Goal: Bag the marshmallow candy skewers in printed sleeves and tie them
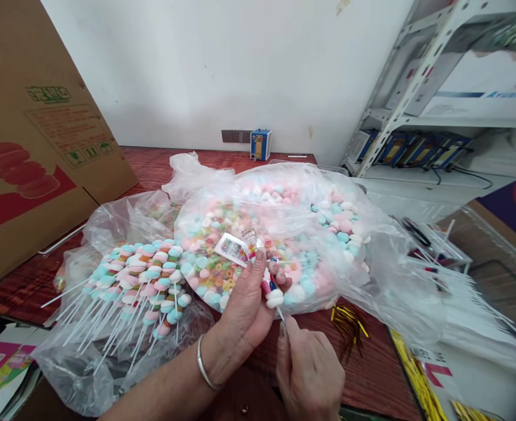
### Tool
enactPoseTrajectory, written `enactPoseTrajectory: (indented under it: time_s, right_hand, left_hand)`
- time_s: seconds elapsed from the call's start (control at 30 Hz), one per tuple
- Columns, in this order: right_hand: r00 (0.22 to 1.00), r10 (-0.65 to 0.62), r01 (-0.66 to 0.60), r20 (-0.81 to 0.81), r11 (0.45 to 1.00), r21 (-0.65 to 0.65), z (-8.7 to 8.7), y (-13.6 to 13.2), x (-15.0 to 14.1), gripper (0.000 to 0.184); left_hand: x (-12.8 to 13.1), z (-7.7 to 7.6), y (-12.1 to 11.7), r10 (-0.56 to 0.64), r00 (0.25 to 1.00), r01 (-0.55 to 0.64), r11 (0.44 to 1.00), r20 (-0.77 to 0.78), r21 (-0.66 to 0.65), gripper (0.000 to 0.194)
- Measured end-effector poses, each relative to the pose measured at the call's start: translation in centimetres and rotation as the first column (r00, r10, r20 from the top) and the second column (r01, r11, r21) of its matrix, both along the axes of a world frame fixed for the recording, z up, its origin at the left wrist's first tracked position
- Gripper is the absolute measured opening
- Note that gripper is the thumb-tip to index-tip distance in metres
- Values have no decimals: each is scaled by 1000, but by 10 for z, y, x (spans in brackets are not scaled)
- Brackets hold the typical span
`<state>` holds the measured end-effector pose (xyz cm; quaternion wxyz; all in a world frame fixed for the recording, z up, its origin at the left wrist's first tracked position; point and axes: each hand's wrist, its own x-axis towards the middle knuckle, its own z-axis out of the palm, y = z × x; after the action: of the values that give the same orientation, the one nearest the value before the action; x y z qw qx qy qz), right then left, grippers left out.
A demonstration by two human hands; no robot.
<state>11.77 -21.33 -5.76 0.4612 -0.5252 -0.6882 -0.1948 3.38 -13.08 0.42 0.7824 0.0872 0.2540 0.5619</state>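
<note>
My left hand [247, 304], with a silver bangle at the wrist, is closed around a candy skewer [272, 292] of pink, blue and white pieces, with a small printed packet [236, 248] pinched at its fingertips. My right hand [308, 368] pinches the thin white stick just below the candies. Both hands work in front of a big clear bag of loose pastel candies [284, 234]. To the left, a heap of finished candy skewers [144, 280] lies on a plastic bag with the sticks fanning toward me.
A large cardboard box [34, 152] leans at the left. Gold twist ties [350, 327] lie on the red-brown table [372, 374], with more at the lower right. Bare white sticks [460, 286] lie in plastic at the right. Metal shelving [416, 88] stands against the wall.
</note>
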Motion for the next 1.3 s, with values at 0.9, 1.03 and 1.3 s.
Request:
enactPoseTrajectory:
  time_s: [0.9,1.03,1.3]
  right_hand:
    - [949,1,-87,-315,962,-260,-2,18,6,32]
    - [981,7,-40,-196,985,-166,-1,12,9,19]
    - [991,-36,43,127,998,-52,0,13,12,14]
  left_hand:
    - [11,-4,-13,-63,986,58,998,-152,-38,28]
    - [-2,-4,9,2,993,0,1000,-115,12,21]
    - [0,-3,20,6,996,-15,994,-88,-104,23]
